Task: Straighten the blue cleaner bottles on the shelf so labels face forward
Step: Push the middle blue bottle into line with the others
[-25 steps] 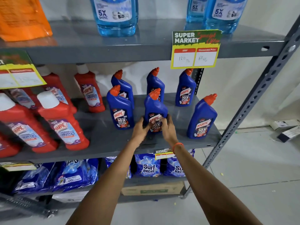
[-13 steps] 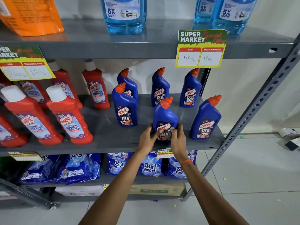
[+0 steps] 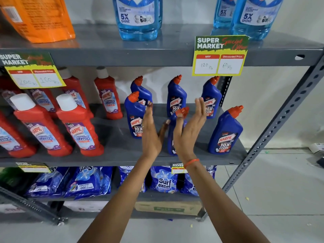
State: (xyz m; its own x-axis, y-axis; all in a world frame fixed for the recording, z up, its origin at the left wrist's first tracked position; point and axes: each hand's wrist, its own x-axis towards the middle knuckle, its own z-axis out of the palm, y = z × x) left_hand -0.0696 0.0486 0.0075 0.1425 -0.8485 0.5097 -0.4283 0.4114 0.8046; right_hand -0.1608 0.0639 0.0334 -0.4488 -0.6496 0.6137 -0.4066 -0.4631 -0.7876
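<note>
Several blue cleaner bottles with orange caps stand on the middle grey shelf [image 3: 122,148]. The front middle blue bottle [image 3: 171,137] is mostly hidden behind my hands; only its cap and a strip of its body show. My left hand [image 3: 150,134] and my right hand [image 3: 190,130] are raised flat in front of it, fingers straight, holding nothing. The front left bottle [image 3: 135,120] and the front right bottle [image 3: 225,132] show their labels forward. Three more stand behind, including the back middle bottle [image 3: 176,97] and the back right bottle [image 3: 211,97].
Red bathroom cleaner bottles [image 3: 78,127] fill the shelf's left half. Light blue glass cleaner bottles [image 3: 138,16] and an orange pouch [image 3: 40,18] sit on the top shelf. A price tag [image 3: 220,56] hangs from its edge. Blue detergent packs [image 3: 164,179] lie below. The rack's upright [image 3: 280,120] slants on the right.
Both hands let go of the front middle blue bottle and lifted up, fingers straightened. The bottle had been pulled toward the shelf's front edge before that. The view moved closer.
</note>
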